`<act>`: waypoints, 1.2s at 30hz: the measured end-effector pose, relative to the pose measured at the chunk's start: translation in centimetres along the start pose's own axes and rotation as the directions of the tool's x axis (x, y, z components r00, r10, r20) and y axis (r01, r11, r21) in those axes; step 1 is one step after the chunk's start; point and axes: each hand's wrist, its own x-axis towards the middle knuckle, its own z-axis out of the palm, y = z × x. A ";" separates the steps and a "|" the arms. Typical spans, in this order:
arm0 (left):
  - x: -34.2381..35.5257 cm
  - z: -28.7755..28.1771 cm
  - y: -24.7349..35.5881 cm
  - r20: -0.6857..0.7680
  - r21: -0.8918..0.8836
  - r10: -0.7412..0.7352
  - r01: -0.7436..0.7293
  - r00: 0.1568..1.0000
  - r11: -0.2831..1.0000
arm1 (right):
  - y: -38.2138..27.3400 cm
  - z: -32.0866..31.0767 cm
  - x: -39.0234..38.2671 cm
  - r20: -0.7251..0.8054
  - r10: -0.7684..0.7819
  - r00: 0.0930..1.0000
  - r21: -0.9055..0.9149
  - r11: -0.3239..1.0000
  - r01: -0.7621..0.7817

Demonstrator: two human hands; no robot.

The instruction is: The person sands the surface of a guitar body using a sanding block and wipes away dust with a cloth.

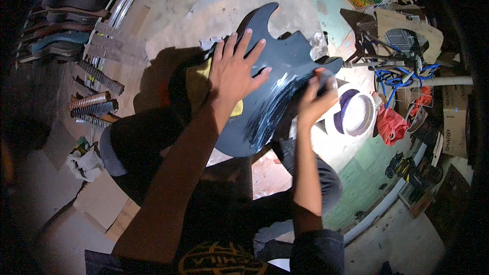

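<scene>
Guitar body [285, 61] is showing streaks [267, 111] one side, seemingly unfinished — my left hand [230, 74] lying flat, right hand [317, 103] gripping something blurred [322, 88].

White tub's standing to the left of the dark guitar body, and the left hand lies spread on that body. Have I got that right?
Not quite: the head view shows the white tub to the right of the dark guitar body. The left hand does lie spread on that body.
</scene>
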 end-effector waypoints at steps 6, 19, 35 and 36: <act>0.1 -0.3 -0.1 -0.021 -0.009 0.006 -0.006 1.000 1.000 | 2.5 -0.6 3.1 0.008 -0.005 1.000 -0.083 0.997 0.006; 0.3 -0.3 0.3 -0.007 -0.014 0.009 -0.009 1.000 1.000 | 2.1 -0.6 1.3 -0.063 -0.020 0.998 -0.065 0.998 0.016; -0.1 -0.5 0.2 0.024 0.011 -0.019 0.019 1.000 1.000 | -2.8 -7.0 -1.2 0.521 0.323 0.790 0.526 0.607 -0.595; 0.0 -0.4 0.4 0.022 0.010 -0.010 0.010 1.000 1.000 | -1.3 -7.6 -1.7 0.576 0.367 0.730 0.613 0.396 -0.683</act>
